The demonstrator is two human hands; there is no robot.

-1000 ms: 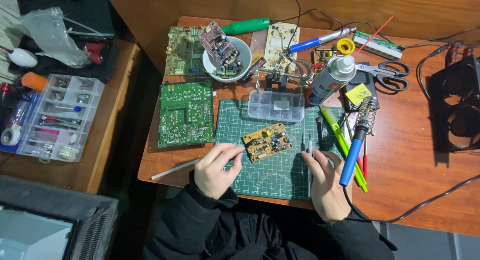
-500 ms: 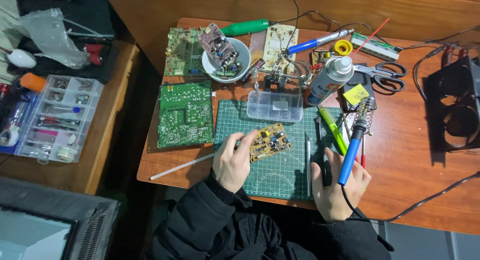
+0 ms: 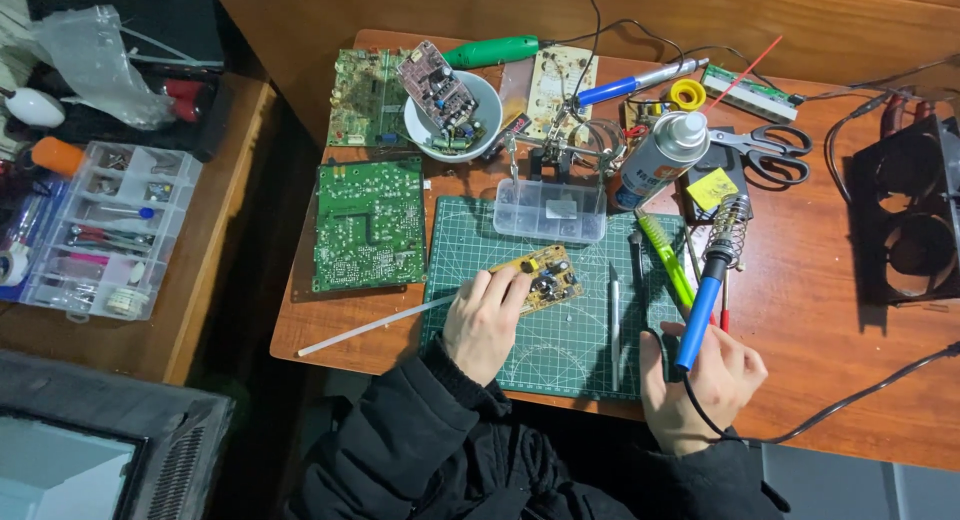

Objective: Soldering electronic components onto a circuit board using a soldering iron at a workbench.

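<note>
Our left hand point(image 3: 485, 320) pinches the small yellow circuit board point(image 3: 540, 278) by its near edge. Our right hand point(image 3: 705, 385) grips the blue soldering iron point(image 3: 705, 300), its tip pointing away from the hand.

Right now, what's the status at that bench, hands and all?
Left hand pinching the small yellow circuit board on the green mat. Right hand at the blue soldering iron handle. Grey pen lying between them.

Circuit boards: five, namely one small yellow board point(image 3: 540, 277), one large green board point(image 3: 369, 223), one green board at rear point(image 3: 360, 85), one in the white bowl point(image 3: 438, 85), one beige board point(image 3: 558, 78). Scissors point(image 3: 765, 150): one pair. Spray cans point(image 3: 658, 158): one. Clear compartment boxes: two point(image 3: 549, 210) point(image 3: 95, 230).
</note>
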